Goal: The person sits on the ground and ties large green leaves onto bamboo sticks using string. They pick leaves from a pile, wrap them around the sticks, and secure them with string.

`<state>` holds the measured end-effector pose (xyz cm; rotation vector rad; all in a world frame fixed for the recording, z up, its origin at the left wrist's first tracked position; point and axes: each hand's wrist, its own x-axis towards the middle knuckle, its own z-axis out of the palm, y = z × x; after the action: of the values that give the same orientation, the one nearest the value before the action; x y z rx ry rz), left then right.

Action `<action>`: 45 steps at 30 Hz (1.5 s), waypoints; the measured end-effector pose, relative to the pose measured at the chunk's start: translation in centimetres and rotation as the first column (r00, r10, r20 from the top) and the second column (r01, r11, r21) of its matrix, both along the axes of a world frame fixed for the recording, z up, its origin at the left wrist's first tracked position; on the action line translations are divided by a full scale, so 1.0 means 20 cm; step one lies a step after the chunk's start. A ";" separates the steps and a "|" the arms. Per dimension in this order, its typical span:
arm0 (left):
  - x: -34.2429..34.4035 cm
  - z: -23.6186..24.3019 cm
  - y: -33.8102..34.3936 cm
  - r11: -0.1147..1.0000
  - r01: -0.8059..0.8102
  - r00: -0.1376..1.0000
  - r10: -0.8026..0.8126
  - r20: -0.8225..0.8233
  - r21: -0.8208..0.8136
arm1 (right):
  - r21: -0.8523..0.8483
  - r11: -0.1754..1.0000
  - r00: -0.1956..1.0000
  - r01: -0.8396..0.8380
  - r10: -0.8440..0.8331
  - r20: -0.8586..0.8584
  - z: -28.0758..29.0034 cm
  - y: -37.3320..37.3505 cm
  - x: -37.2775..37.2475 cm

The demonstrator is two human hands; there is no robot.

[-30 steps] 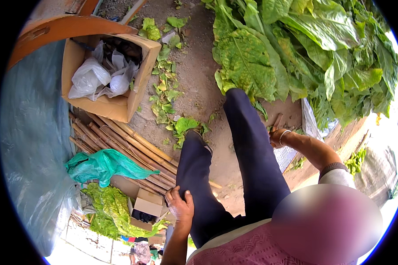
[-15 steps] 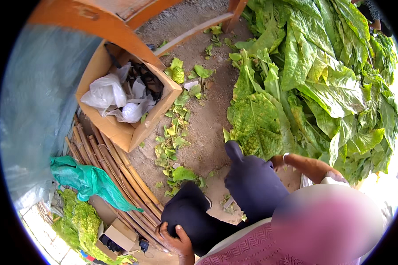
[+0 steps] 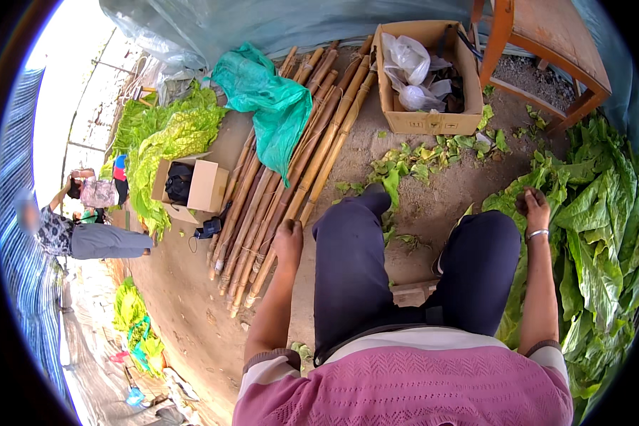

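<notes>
My left hand (image 3: pixel 288 241) is held beside my left knee, over the near ends of a bundle of bamboo poles (image 3: pixel 334 135). Its fingers are curled in and no object shows in them. To the right of my other knee, my right hand (image 3: pixel 534 202) is raised with thumb and fingertips drawn together, nothing visible between them. A silver bangle (image 3: pixel 537 233) circles that wrist. Close by that hand lies a big heap of broad, tobacco-like green leaves (image 3: pixel 596 227), some with yellowing patches.
Ahead stands a cardboard box (image 3: pixel 433 125) holding white plastic bags, beside a wooden chair (image 3: pixel 557 35). Leaf scraps (image 3: pixel 405 163) litter the soil. A green plastic sheet (image 3: pixel 263 106) drapes the poles; a smaller carton (image 3: pixel 207 186) sits left. Another person (image 3: pixel 92 238) is at far left.
My view has swung left, bringing the poles and the other person into sight. My left hand has lifted off my knee and curled; my right hand has come up from behind the other knee.
</notes>
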<state>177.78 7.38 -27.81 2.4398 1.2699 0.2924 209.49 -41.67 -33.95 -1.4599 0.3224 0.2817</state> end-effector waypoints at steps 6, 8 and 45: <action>-0.32 -0.57 0.10 0.933 -0.243 0.832 0.059 -0.552 -0.266 | -0.045 0.968 0.947 -0.247 0.250 0.199 0.58 0.47 -0.08; -0.27 -0.67 0.17 0.912 -0.265 0.785 0.015 -0.620 -0.312 | -0.137 0.935 0.917 -0.328 0.350 0.192 0.54 0.58 -0.09; -0.61 -0.34 -0.16 0.832 -0.136 0.990 0.139 -0.036 -0.538 | -0.126 0.872 0.879 -0.473 0.458 -0.133 0.31 0.77 -0.02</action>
<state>165.63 4.10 -34.61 1.8690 1.3128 -0.0298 209.12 -26.20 -27.69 -1.6717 0.0636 0.7364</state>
